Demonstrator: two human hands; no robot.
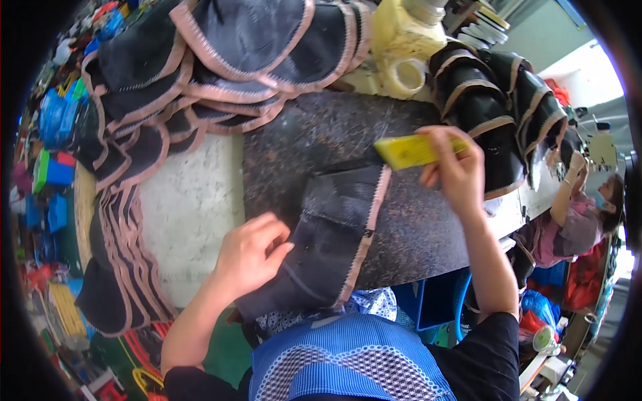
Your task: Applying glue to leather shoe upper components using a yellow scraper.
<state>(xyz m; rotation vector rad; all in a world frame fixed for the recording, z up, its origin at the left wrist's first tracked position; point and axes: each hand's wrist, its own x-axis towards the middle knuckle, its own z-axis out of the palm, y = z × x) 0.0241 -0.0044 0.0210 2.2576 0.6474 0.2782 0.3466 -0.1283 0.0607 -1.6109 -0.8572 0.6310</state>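
Note:
A black leather-like piece [328, 230] with a pinkish-brown zigzag-cut border lies across the dark work board, its lower end reaching over the front edge towards my apron. By its left side is my left hand [253, 252], fingers loosely curled and thumb apart, with nothing visible in it. Whether its fingertips touch the piece I cannot tell. My right hand [456, 164] pinches a flat yellow scraper [404, 152] between thumb and fingers. The scraper is held just beyond the piece's upper right corner.
Stacked black pieces with similar borders [247, 40] lie at the back left, others [114, 267] at the left and more [491, 127] at the right. A yellowish plastic container [408, 40] stands behind the dark board [428, 227]. A co-worker [578, 217] is at the far right.

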